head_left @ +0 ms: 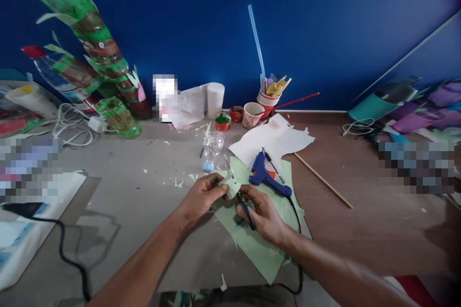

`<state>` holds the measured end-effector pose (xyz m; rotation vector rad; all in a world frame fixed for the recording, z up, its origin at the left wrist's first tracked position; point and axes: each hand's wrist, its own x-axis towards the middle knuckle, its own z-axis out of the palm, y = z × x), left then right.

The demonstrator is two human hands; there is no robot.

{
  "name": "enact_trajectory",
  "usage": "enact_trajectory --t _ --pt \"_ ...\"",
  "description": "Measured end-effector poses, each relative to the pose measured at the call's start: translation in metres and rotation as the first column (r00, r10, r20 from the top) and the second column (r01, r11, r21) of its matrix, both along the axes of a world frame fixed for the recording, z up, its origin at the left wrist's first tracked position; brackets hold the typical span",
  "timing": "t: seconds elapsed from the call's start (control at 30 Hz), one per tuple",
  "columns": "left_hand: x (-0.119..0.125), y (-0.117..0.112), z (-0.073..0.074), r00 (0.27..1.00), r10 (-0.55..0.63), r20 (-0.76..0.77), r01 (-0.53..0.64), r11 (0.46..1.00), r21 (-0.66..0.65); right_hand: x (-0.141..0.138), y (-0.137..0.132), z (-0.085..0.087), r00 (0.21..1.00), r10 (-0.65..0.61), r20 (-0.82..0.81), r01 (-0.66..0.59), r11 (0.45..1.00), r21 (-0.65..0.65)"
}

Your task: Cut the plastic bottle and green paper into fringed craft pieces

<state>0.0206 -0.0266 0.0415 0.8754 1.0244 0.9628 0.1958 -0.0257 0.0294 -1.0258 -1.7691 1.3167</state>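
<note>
Pinching a small light-green paper cutout in the left hand, thumb on its top face, fingers curled at the far side. Right hand grips black-handled metal scissors, fingers wrapped round the handles. Metal tip pokes out past the cutout's far edge; exact blade opening hidden by the paper.

Cutout: pale matte green, pointed irregular outline, slightly curled, small dark mark near its upper right. Located between both hands, above the near-left part of a large light-green paper sheet on the tabletop. Same green as the sheet, as far as colour shows.

On the sheet: dark-blue plastic glue gun, nozzle pointing away, black cord running toward the near edge. Left of it, clear plastic bottle with light-blue cap, near pale green scraps.

Markings: reddish print on a white paper cup and a faint reddish patch on a white paper sheet, neither legible. Label on the red-capped clear bottle too blurred to read.
</note>
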Motion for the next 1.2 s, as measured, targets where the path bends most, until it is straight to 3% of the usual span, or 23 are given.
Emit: enact_trajectory --t 0.3,0.93,1.2 --pt "-0.0001 -0.0005 -0.0012 0.987 -0.072 -0.146 0.083 0.994 0.070 0.0019 -0.0002 0.0026 0.999 0.038 0.009 -0.038 0.999 0.022" --pt "0.0024 -0.0024 -0.0058 0.962 -0.160 -0.219 0.187 0.977 0.106 0.0003 -0.0010 -0.0044 0.997 0.055 -0.049 -0.055 0.998 -0.009" --pt "0.0039 -0.0075 -0.0071 0.914 0.162 -0.371 -0.041 0.949 0.313 0.0025 -0.0007 -0.0041 0.999 -0.008 0.033 0.004 0.994 0.107"
